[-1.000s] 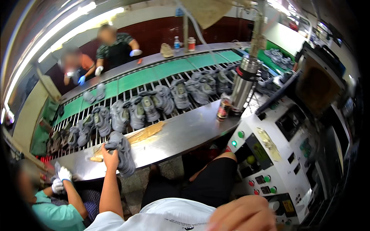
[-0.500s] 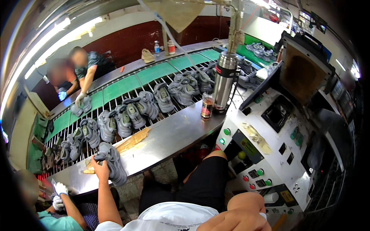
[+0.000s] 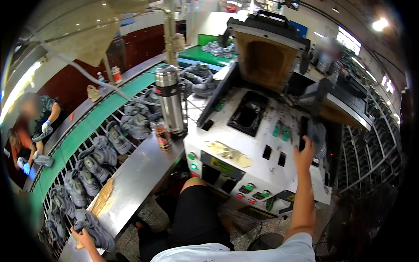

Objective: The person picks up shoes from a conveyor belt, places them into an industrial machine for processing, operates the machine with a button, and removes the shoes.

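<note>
A soft grey fabric shoe upper (image 3: pixel 94 231) is gripped by the left hand (image 3: pixel 84 238) on the steel bench (image 3: pixel 139 174). A dark grey upper (image 3: pixel 316 133) is clasped by the right hand (image 3: pixel 304 153) at the white press machine (image 3: pixel 257 144). Both are judged light and floppy, best pinched at the collar.

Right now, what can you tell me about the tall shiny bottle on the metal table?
The steel vacuum flask stands upright at the far end of the metal workbench, beside the white machine. It looks like polished silver metal with a darker band near the top and a dark base. Its cap is on. A small jar with a red label stands just in front. No hand touches it.
</note>
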{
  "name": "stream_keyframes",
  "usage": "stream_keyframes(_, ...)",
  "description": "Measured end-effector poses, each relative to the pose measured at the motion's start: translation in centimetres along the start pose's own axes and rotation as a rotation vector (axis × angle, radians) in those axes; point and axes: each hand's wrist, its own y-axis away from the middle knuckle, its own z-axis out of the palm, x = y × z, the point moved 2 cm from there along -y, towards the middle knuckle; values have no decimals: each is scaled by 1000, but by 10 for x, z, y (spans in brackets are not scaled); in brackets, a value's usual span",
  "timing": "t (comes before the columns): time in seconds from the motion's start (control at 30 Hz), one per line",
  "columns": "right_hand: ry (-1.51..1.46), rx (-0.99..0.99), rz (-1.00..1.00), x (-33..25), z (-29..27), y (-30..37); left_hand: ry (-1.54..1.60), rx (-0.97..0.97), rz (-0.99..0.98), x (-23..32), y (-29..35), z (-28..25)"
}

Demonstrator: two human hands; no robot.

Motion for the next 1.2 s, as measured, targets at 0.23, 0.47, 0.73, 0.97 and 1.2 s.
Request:
stream_keyframes(0.23, 373, -513, 728, 135, 8, -91, -644, 232, 120, 37, 15, 0)
stream_keyframes(0.47, 178, -114, 791, 110, 8, -62, -142, 79, 444, 124, 107, 80)
stream_keyframes(0.73, -318, 564, 552, 142, -20, 57, 686, -1156, -60, 220, 198, 171)
stream_keyframes(0.97, -1640, -301, 726, -4, 30, 139, 1122, -1879, -71, 322, 216, 175)
stream_keyframes(1.2, -1659, -1470, 445, -329, 35, 196, 1187, -1644, -437, 285, 164, 146)
